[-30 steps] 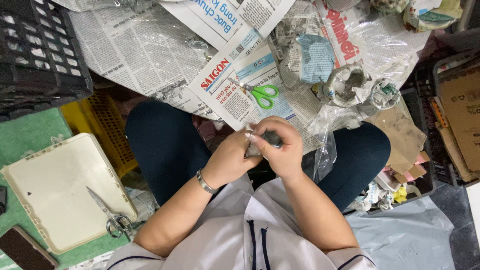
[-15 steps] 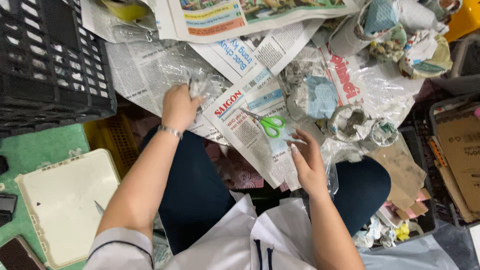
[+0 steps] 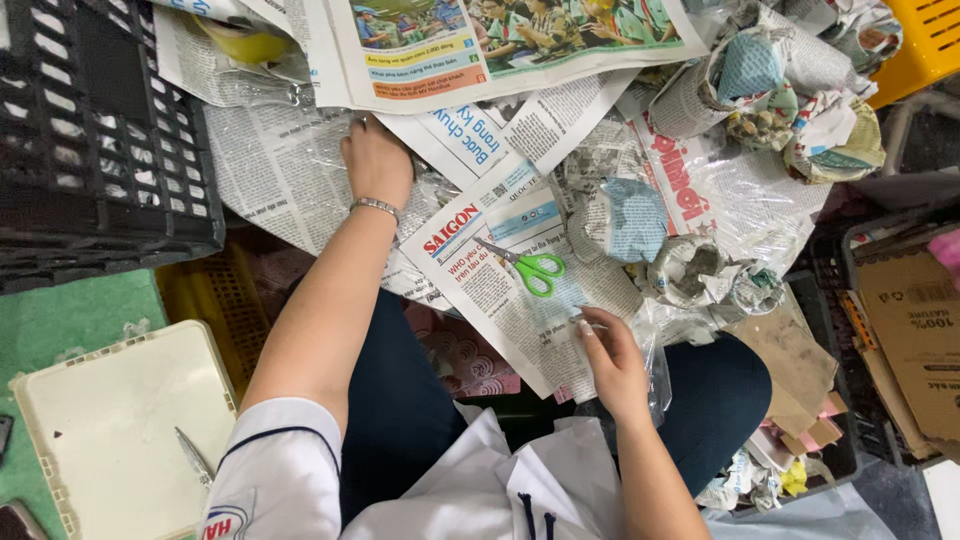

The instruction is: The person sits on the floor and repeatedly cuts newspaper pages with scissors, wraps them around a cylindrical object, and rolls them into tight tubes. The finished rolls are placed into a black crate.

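My left hand [image 3: 375, 160] reaches far forward and rests on spread newspaper sheets [image 3: 290, 170] under a clear plastic film, fingers curled against the paper. My right hand [image 3: 610, 360] lies near my lap on the edge of a newspaper sheet [image 3: 520, 310], fingertips pinching a small thin item I cannot make out. Green-handled scissors [image 3: 528, 266] lie on that sheet, just ahead of the right hand and apart from it. Several newspaper-wrapped bundles [image 3: 690, 268] sit to the right of the scissors.
A black plastic crate [image 3: 95, 140] stands at the left. A cream tray [image 3: 110, 420] with a metal tool [image 3: 192, 455] lies at lower left on green matting. Cardboard boxes [image 3: 910, 320] stand at the right, a yellow crate [image 3: 925, 35] at top right.
The hands were together at my lap a second ago; they have parted. The left hand has stretched forward onto the far newspapers, and the right has settled on the near sheet by the scissors.
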